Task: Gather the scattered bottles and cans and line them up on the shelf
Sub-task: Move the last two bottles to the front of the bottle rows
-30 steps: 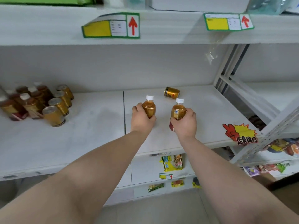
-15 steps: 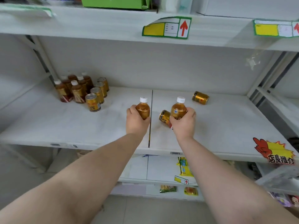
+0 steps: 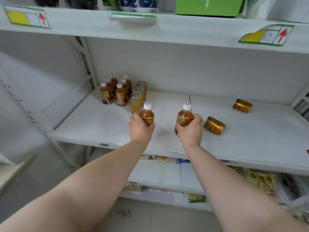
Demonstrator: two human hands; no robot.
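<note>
Gripping a small amber plastic bottle with a white cap [image 3: 147, 115], the left hand [image 3: 140, 129] holds it upright above the white shelf [image 3: 93, 124], its fingers wrapped around the lower body. The right hand [image 3: 190, 130] is closed the same way around a second amber white-capped bottle [image 3: 184, 115], also upright, with a bit of red label showing below the fingers. The two held bottles are near each other, apart, over the middle of the shelf.

At the back left of the shelf stands a cluster of upright amber bottles with gold and red labels [image 3: 115, 92]. Just beside it on the right runs a front-to-back row of upright gold cans [image 3: 138, 96]; the nearest can sits right behind the left hand's bottle.

Two more gold cans lie on their sides to the right: one [image 3: 214, 125] just beside the right hand, the other [image 3: 242, 105] farther back and to the right, well apart from the standing group.

Above, an upper shelf edge carries a yellow price tag with a red arrow [image 3: 26, 18].
</note>
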